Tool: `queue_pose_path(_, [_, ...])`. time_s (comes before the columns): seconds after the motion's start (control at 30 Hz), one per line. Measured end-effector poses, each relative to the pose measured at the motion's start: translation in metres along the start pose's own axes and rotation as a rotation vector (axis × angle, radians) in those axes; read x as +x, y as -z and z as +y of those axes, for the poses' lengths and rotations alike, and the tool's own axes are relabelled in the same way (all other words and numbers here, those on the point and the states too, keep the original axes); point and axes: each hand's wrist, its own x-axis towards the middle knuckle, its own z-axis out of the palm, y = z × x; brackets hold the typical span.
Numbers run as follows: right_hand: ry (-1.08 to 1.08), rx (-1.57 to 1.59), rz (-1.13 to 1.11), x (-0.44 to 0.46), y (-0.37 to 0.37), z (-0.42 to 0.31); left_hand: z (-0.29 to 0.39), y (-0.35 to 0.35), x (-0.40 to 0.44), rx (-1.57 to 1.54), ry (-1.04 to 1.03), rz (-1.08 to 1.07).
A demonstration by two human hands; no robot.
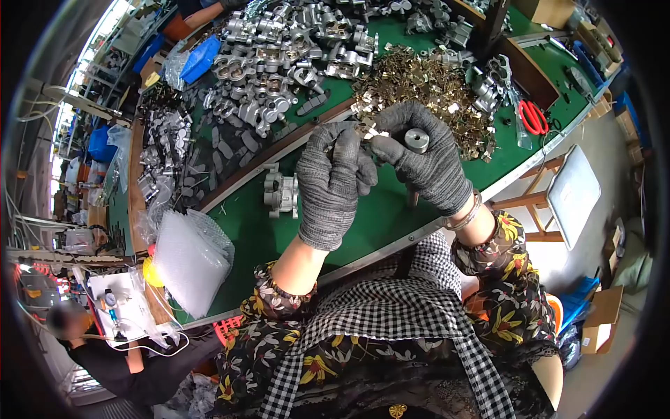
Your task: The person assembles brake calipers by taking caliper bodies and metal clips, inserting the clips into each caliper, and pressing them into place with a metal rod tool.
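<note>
Both my hands wear grey knit gloves and meet over the green table, fingertips almost touching. My left hand (329, 185) is closed in a pinch on small gold-coloured metal clips (373, 131). The fingers of my right hand (433, 164) pinch at the same clips from the other side; how many there are I cannot tell. A round steel cylinder (417, 140) with a hole in its end is also held in my right hand, and a short brownish rod (412, 197) shows below the palm. Left of my left hand, a silver metal caliper housing (280, 194) lies on the table.
Behind my hands spreads a heap of gold clips (419, 84). Many silver castings (279, 56) and dark pads (234, 146) lie beyond a wooden divider (258, 162). Red-handled scissors (533, 117) are at right, bubble-wrap sheets (192, 262) at left. A stool (572, 195) stands right; another person (105, 356) sits lower left.
</note>
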Motion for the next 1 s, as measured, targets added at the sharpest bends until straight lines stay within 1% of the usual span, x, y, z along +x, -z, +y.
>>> queue_pose_path(0.1, [-0.165,0.018,-0.026,0.002,0.010,-0.017,0.002,0.008,0.002,0.004,-0.003,0.013])
queue_pose_path(0.13, [-0.218,0.087,-0.019,0.003,0.016,-0.018,0.004,0.011,0.004,0.016,-0.008,0.021])
queue_pose_path(0.17, [-0.160,0.141,-0.012,0.008,0.023,-0.009,0.004,0.015,0.007,0.019,-0.011,0.023])
queue_pose_path(0.23, [-0.073,0.142,0.034,0.010,0.029,-0.002,0.003,0.023,0.011,0.021,-0.009,0.025])
queue_pose_path(0.27, [-0.084,0.106,0.053,0.010,0.030,-0.003,-0.004,0.025,0.014,0.021,0.001,-0.008])
queue_pose_path(0.33, [-0.121,0.022,0.095,0.005,0.036,-0.008,-0.027,0.022,0.030,0.203,-0.029,-0.071])
queue_pose_path(0.37, [-0.152,0.051,0.095,0.002,0.037,-0.009,-0.041,0.021,0.037,0.293,-0.047,-0.102])
queue_pose_path(0.4, [-0.177,0.081,0.094,0.000,0.036,-0.011,-0.058,0.015,0.041,0.387,-0.013,-0.119])
queue_pose_path(0.47, [-0.206,0.149,0.083,-0.002,0.033,-0.014,-0.067,0.006,0.042,0.849,-0.225,-0.075])
queue_pose_path(0.5, [-0.196,0.122,0.073,-0.004,0.032,-0.017,-0.070,0.003,0.042,1.083,-0.329,-0.050])
queue_pose_path(0.53, [-0.187,0.096,0.064,-0.005,0.031,-0.020,-0.064,0.000,0.036,1.094,-0.223,-0.010])
queue_pose_path(0.6, [-0.138,-0.004,0.027,-0.004,0.032,-0.016,-0.042,0.003,0.025,0.566,-0.226,-0.015])
queue_pose_path(0.63, [-0.159,-0.045,0.009,-0.005,0.029,-0.019,-0.037,0.008,0.019,0.305,-0.220,-0.013])
queue_pose_path(0.67, [-0.179,-0.085,-0.014,-0.007,0.022,-0.027,-0.039,0.018,0.015,0.024,-0.147,-0.122])
queue_pose_path(0.7, [-0.199,-0.123,-0.043,-0.008,0.016,-0.030,-0.034,0.021,0.008,0.138,-0.255,-0.112])
queue_pose_path(0.77, [-0.140,-0.147,-0.104,-0.007,0.005,-0.025,-0.016,0.025,-0.005,0.377,-0.467,-0.090])
queue_pose_path(0.8, [-0.098,-0.135,-0.130,-0.007,0.000,-0.019,-0.025,0.030,-0.007,0.350,-0.519,-0.048])
queue_pose_path(0.9, [-0.193,-0.084,-0.202,-0.007,-0.012,-0.027,-0.022,0.043,-0.019,0.339,-0.483,0.055])
queue_pose_path(0.93, [-0.268,-0.056,-0.231,-0.007,-0.015,-0.031,-0.020,0.046,-0.022,0.378,-0.496,0.103])
queue_pose_path(0.97, [-0.343,-0.030,-0.261,-0.007,-0.018,-0.033,-0.022,0.049,-0.027,0.364,-0.432,0.138])
queue_pose_path(1.0, [-0.303,-0.059,-0.250,-0.007,-0.021,-0.030,-0.025,0.052,-0.031,0.349,-0.370,0.174])
